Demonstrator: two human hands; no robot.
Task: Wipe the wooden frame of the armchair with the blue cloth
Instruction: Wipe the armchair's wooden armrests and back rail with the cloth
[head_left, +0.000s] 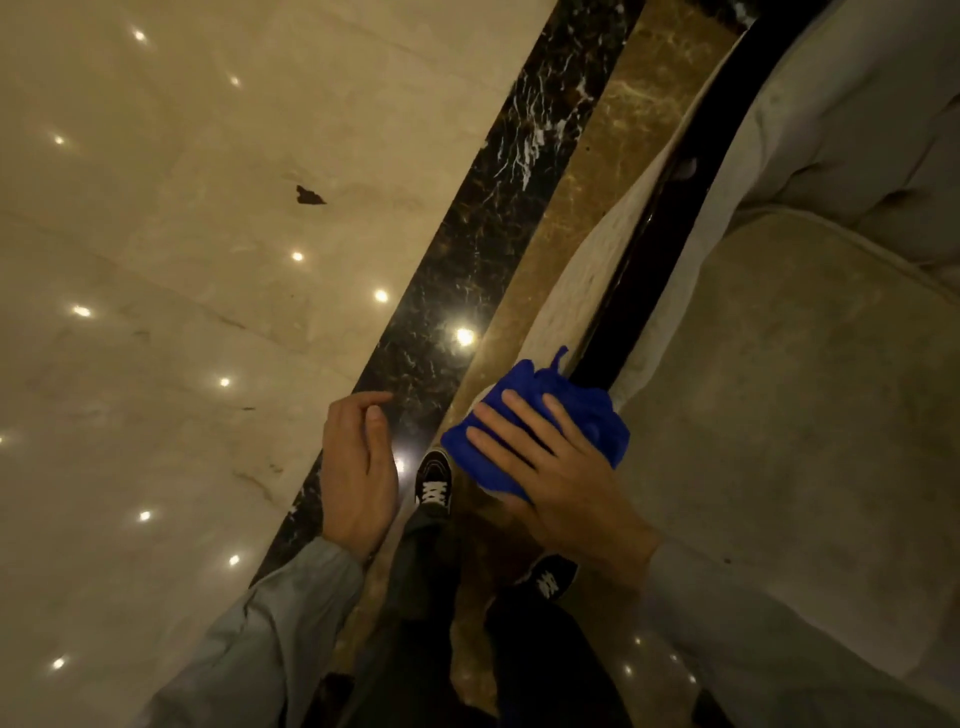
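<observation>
The armchair fills the right side, with a beige seat cushion and a dark wooden frame rail running diagonally from upper right down to the middle. A bunched blue cloth lies on the near end of that rail. My right hand presses flat on the cloth, fingers spread over it. My left hand hangs free over the floor to the left, fingers loosely curled, holding nothing. The rail's near end is hidden under the cloth.
Polished beige marble floor spreads to the left, with a black marble strip and a brown strip beside the chair. A small dark scrap lies on the floor. My shoes stand close to the chair.
</observation>
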